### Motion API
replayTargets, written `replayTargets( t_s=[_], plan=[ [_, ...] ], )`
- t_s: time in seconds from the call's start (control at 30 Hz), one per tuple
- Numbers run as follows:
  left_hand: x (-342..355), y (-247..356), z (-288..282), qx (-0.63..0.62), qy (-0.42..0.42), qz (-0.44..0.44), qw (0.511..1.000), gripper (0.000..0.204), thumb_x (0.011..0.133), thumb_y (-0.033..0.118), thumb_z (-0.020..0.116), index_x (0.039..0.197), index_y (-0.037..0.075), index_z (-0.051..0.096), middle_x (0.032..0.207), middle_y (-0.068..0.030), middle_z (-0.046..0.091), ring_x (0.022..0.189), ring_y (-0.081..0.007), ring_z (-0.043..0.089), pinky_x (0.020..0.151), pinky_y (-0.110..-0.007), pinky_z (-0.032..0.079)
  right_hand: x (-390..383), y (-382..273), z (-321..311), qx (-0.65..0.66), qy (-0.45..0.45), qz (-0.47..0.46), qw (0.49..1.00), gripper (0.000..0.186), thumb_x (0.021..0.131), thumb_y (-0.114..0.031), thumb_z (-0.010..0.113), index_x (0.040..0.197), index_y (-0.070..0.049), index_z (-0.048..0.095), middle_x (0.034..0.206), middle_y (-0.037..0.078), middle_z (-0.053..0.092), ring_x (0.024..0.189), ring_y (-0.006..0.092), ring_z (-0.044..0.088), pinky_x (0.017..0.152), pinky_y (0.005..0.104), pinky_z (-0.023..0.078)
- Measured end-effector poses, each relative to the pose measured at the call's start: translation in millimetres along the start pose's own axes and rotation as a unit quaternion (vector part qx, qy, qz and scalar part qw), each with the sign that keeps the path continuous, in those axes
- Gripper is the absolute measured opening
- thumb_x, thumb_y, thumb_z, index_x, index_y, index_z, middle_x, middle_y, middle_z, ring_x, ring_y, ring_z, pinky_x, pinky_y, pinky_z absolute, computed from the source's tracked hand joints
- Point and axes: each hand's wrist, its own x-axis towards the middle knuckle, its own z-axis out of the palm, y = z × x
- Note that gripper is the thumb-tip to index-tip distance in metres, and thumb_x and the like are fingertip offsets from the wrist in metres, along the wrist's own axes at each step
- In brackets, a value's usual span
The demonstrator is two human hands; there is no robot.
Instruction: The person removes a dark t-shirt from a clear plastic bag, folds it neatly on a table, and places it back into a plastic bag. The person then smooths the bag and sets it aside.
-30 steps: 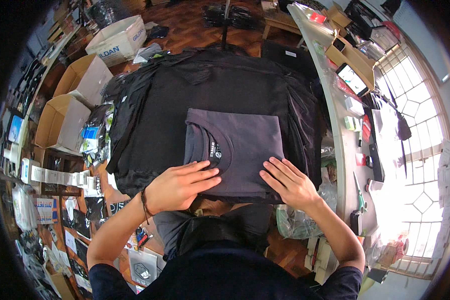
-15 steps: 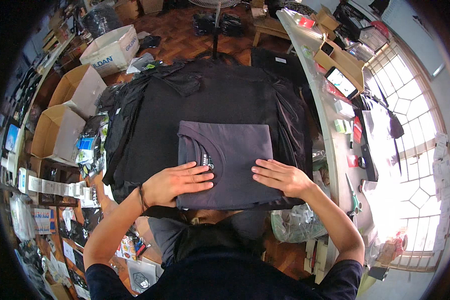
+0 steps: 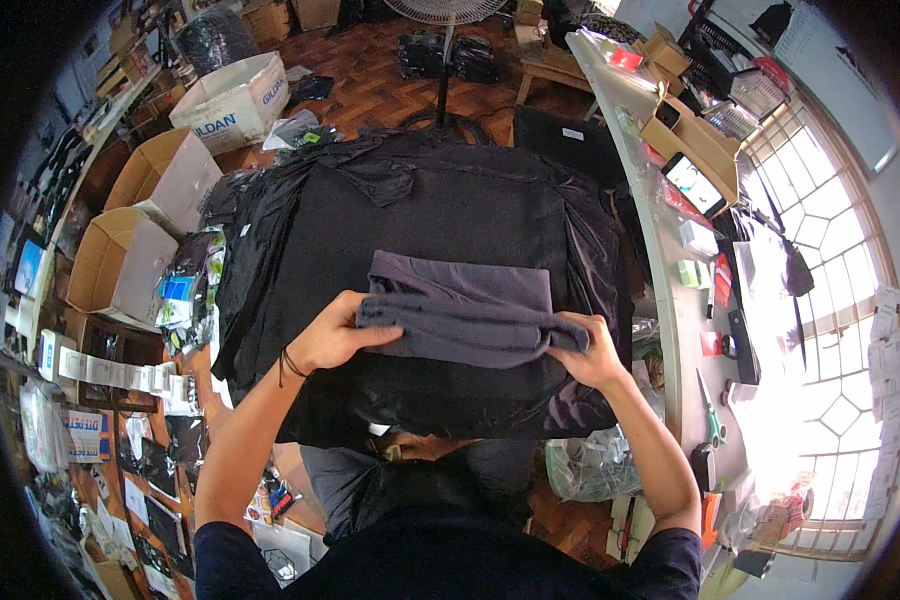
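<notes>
A dark grey folded T-shirt rests on a wide layer of black garments. Its near part is lifted and bent over the rest in a narrow band. My left hand is closed on the shirt's left end, thumb on top. My right hand pinches the band's right end. The collar and its label are out of sight.
Open cardboard boxes line the left, beside cluttered packets. A white counter on the right holds a phone and scissors. A fan stands behind the garments. A bright window is at far right.
Both hands went from lying flat on the shirt to gripping it. Its near part has risen and folded away from me, covering the collar and shortening the bundle.
</notes>
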Motion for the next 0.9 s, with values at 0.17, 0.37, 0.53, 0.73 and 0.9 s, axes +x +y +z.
replayTargets(
  t_s=[0.17, 0.37, 0.53, 0.73, 0.9],
  plan=[
    [34.5, -30.8, -2.0, -0.072, 0.168, -0.026, 0.983, 0.051, 0.1, 0.036, 0.076, 0.119, -0.012, 0.073, 0.105, -0.0098, 0.075, 0.096, -0.0151, 0.066, 0.09, -0.031, 0.051, 24.8, -4.2, 17.2, 0.035, 0.054, 0.209, 0.976, 0.045, 0.102, -0.037, 0.075, 0.094, 0.008, 0.071, 0.072, 0.005, 0.062, 0.076, 0.0085, 0.053, 0.069, 0.0356, 0.049],
    [57.8, -7.6, -3.9, 0.204, 0.235, -0.105, 0.944, 0.045, 0.096, 0.038, 0.078, 0.096, -0.006, 0.077, 0.094, -0.017, 0.078, 0.085, -0.0253, 0.071, 0.079, -0.034, 0.051, 44.7, 18.1, 13.1, 0.07, 0.063, 0.336, 0.937, 0.044, 0.1, -0.036, 0.075, 0.089, 0.007, 0.072, 0.07, 0.004, 0.064, 0.068, 0.0128, 0.059, 0.064, 0.0377, 0.047],
    [56.4, -20.7, -0.9, 0.359, 0.37, 0.081, 0.853, 0.052, 0.088, 0.042, 0.084, 0.088, -0.008, 0.074, 0.09, -0.0238, 0.073, 0.083, -0.0366, 0.073, 0.077, -0.043, 0.054, 53.7, 2.8, 17.5, -0.004, 0.057, 0.357, 0.932, 0.038, 0.096, -0.029, 0.08, 0.089, 0.008, 0.074, 0.077, 0.0, 0.067, 0.074, 0.0084, 0.06, 0.065, 0.034, 0.048],
    [61.6, -7.6, 5.8, 0.298, 0.331, -0.004, 0.895, 0.044, 0.092, 0.035, 0.079, 0.097, -0.009, 0.074, 0.093, -0.024, 0.074, 0.09, -0.0393, 0.073, 0.082, -0.044, 0.055, 45.1, 13.1, 20.0, -0.028, 0.128, 0.27, 0.954, 0.039, 0.088, -0.032, 0.084, 0.083, 0.006, 0.072, 0.078, 0.008, 0.071, 0.068, 0.0186, 0.065, 0.063, 0.0384, 0.049],
    [58.4, -10.9, 20.9, 0.131, 0.341, 0.085, 0.927, 0.037, 0.097, 0.026, 0.069, 0.11, -0.009, 0.069, 0.096, -0.0216, 0.074, 0.094, -0.028, 0.072, 0.086, -0.04, 0.053, 41.1, -16.8, 23.4, -0.257, 0.166, 0.136, 0.942, 0.039, 0.08, -0.029, 0.083, 0.106, -0.001, 0.075, 0.114, 0.021, 0.066, 0.114, 0.0414, 0.064, 0.1, 0.0474, 0.054]
  ],
)
